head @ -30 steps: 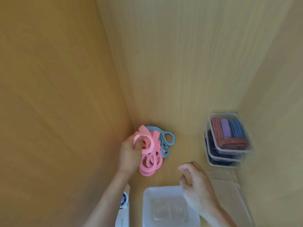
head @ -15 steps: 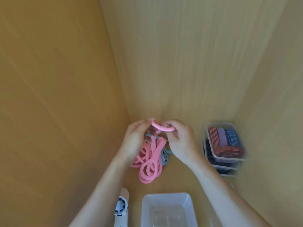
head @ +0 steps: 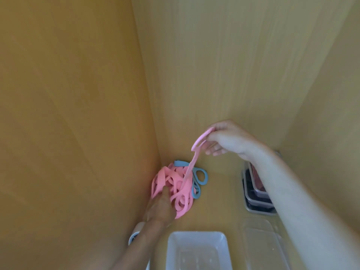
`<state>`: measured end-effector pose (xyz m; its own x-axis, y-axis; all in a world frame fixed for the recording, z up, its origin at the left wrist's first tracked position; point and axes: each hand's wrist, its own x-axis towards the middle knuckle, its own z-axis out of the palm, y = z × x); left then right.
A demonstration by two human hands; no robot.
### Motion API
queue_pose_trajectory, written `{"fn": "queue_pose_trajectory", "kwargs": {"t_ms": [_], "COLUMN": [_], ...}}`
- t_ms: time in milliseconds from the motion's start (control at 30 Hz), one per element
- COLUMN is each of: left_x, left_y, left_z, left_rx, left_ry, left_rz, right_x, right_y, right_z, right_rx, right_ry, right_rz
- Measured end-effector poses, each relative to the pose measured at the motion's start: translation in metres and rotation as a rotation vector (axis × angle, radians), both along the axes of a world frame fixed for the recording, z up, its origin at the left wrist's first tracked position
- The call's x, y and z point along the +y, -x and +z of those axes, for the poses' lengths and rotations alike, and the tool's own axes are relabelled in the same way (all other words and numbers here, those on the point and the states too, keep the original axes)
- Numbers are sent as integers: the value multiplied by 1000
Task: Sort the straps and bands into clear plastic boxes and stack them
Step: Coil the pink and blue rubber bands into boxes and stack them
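1. Head view, right hand: I am watching the right hand (head: 224, 140) reaching in from the right, raised above the wooden floor (head: 220, 203). Its thumb and forefinger are pinching the top loop of a pink band (head: 197, 145). The other fingers are hanging loosely curled below and holding nothing that I can see.
2. Head view, the band: it is stretching from that pinch down and to the left into the pile of pink bands (head: 165, 179). I am not able to tell where it ends inside the tangle.
3. Head view, left hand: the left hand (head: 158, 208) is reaching from the near edge and resting on the near side of the pile. One digit is lying straight on the pink loops. The remaining fingers are buried among them, so I cannot tell whether they are gripping or only pressing.
4. Head view, the pile: it is lying in the far left corner, against the left wooden wall (head: 78, 123). Blue bands (head: 201, 177) are sticking out from under its right side, touching it.
5. Head view, right side: the stacked boxes (head: 257, 204) are standing by the right wall, well apart from the pile. The right forearm is covering most of them, and something red is showing in the top one.
6. Head view, near edge: an open box (head: 194, 233) is sitting between the two forearms, its clear bottom showing. Flat clear plastic pieces (head: 263, 248) are lying just to its right. A white device (head: 136, 229) is peeking out beside the left forearm, too hidden for me to name.
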<state>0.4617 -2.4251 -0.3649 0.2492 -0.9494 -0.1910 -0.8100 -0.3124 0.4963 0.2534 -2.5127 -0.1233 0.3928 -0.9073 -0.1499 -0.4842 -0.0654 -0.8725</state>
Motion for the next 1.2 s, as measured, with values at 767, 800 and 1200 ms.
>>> {"fn": "queue_pose_trajectory", "kwargs": {"t_ms": [767, 800, 1200], "left_x": [-23, -25, -37], "left_y": [15, 14, 22], "left_z": [153, 164, 273], "left_rx": [710, 737, 873], "left_ry": [438, 439, 521], "left_rz": [-10, 2, -132], "right_x": [9, 9, 22], "right_y": [21, 22, 29], "right_z": [41, 39, 53], "right_rx": [-382, -330, -177], "right_ry": [164, 178, 400], "right_rz": [-18, -6, 142]}}
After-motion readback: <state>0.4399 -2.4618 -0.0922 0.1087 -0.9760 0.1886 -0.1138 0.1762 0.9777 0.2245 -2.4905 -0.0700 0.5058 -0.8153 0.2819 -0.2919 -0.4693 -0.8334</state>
